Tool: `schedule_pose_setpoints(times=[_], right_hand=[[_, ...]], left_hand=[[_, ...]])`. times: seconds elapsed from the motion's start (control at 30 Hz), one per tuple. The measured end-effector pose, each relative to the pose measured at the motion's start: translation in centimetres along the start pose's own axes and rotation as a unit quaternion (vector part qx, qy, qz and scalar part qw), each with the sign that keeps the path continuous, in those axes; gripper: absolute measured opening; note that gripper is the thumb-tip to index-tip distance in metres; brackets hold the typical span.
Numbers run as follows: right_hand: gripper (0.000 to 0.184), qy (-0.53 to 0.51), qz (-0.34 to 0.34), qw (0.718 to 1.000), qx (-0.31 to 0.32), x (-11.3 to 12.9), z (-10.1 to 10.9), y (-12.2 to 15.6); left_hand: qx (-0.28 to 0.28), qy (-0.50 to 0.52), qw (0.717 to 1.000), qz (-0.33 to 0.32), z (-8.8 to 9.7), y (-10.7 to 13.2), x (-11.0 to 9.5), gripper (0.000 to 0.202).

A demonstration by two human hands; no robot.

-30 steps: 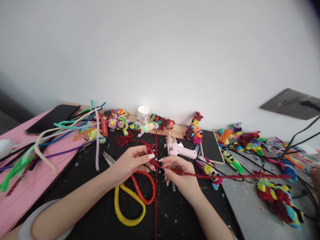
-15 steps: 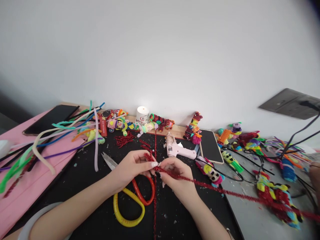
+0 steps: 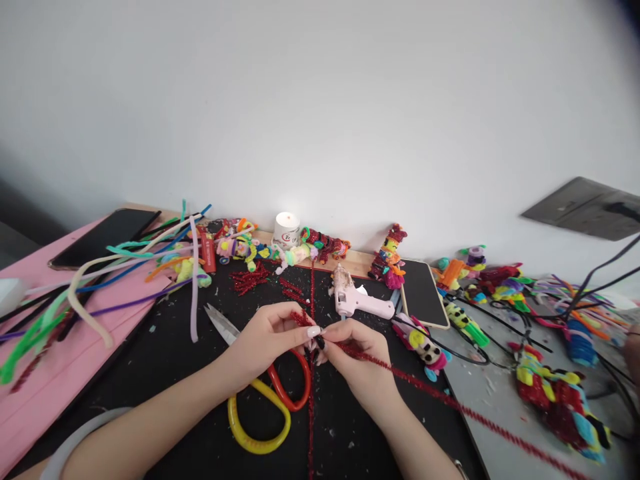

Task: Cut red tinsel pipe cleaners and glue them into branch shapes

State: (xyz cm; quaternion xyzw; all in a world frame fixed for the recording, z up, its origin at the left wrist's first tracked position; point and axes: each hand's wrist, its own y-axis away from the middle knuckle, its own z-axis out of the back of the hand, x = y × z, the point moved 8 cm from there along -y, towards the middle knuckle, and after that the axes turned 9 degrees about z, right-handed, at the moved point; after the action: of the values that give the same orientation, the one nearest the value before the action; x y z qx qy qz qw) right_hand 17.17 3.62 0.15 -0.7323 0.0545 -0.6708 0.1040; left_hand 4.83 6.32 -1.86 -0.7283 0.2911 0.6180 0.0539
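Pinched between my two hands is a red tinsel pipe cleaner (image 3: pixel 425 387), its long tail running out to the lower right past the mat's edge. My left hand (image 3: pixel 280 333) grips the short end, which sticks up over the fingers. Against it, my right hand (image 3: pixel 357 350) closes thumb and forefinger on the same strand; the exact spot is hidden by the fingertips. Scissors (image 3: pixel 260 417) with one yellow and one red handle lie partly under my left hand. Another red tinsel strand (image 3: pixel 311 433) runs straight up the mat. A pale pink glue gun (image 3: pixel 367 305) rests beyond my right hand.
Cut red pieces (image 3: pixel 249 278) lie on the black mat (image 3: pixel 185 413). Loose pipe cleaners (image 3: pixel 194 287) spread at left by a dark tablet (image 3: pixel 103 237). A paper cup (image 3: pixel 287 229), finished figures (image 3: pixel 390 257), a phone (image 3: pixel 425 293) and cables stand behind. Part of another person's hand (image 3: pixel 633 350) shows at right.
The pipe cleaner's long tail has swung downward at the right. My hands stay together, with the fingertips slightly shifted on the strand.
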Motion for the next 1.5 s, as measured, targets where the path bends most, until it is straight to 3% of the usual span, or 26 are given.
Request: schedule_pose_setpoints(times=[0.17, 0.4, 0.73, 0.93, 1.23, 1.5], right_hand=[[0.01, -0.043, -0.055, 0.998, 0.01, -0.9, 0.1, -0.2], [0.011, -0.064, -0.092, 0.993, 0.021, -1.5, 0.4, -0.2], [0.017, -0.099, -0.121, 0.988, -0.007, -2.2, 0.2, -0.1], [0.015, -0.063, -0.085, 0.994, -0.027, -1.4, 0.7, -0.2], [0.006, -0.011, -0.025, 0.999, -0.039, -0.6, 1.1, -0.3], [0.006, -0.077, -0.057, 0.994, -0.049, -1.1, 1.1, -0.3]], left_hand=[[-0.037, -0.11, 0.992, -0.055, 0.8, 0.4, -1.7, 0.023], [-0.006, -0.237, 0.966, -0.101, 0.3, 0.9, -3.1, 0.012], [-0.006, -0.177, 0.982, -0.068, -0.1, 0.8, -2.1, 0.015], [0.008, -0.125, 0.991, -0.048, -0.1, 0.7, -1.8, 0.014], [0.02, -0.007, 1.0, 0.023, -0.1, 0.2, -0.6, 0.024], [0.018, 0.083, 0.991, 0.107, 0.1, -0.2, 0.9, 0.028]])
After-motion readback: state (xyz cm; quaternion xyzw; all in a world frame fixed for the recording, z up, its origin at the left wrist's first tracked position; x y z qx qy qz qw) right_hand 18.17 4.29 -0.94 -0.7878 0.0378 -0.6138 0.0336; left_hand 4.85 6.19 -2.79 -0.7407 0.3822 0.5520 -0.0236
